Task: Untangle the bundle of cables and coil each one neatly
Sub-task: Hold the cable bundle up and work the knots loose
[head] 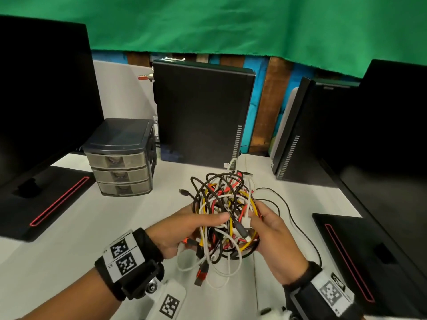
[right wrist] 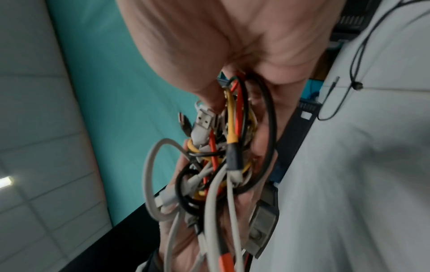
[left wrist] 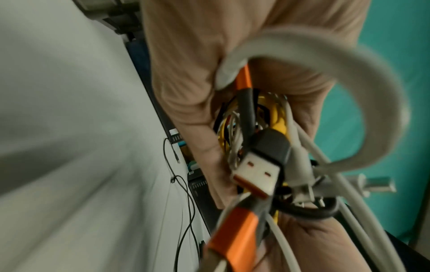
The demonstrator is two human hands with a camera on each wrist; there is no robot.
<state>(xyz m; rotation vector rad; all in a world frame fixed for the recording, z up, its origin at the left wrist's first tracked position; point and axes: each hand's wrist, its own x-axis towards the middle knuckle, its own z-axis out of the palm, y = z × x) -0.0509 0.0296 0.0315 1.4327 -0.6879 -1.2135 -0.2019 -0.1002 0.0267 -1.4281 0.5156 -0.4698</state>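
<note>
A tangled bundle of cables (head: 226, 211), white, black, red and yellow, is held up above the white desk (head: 76, 229). My left hand (head: 184, 229) grips its left side, thumb across the front. My right hand (head: 275, 229) grips its right side, thumb pressing on a white plug. Loose white loops and a red-and-black USB plug (head: 201, 273) hang below the bundle. In the left wrist view the bundle (left wrist: 263, 147) shows a USB plug (left wrist: 258, 173) with an orange inside close up. In the right wrist view the bundle (right wrist: 223, 156) fills my right palm (right wrist: 223, 46).
A thin black cable (head: 298, 225) trails from the bundle over the desk to the right. A small grey three-drawer unit (head: 120, 158) stands at left. Two upright black computer cases (head: 201, 114) (head: 298, 135) stand behind. Monitor bases (head: 44, 199) (head: 369, 262) flank both sides.
</note>
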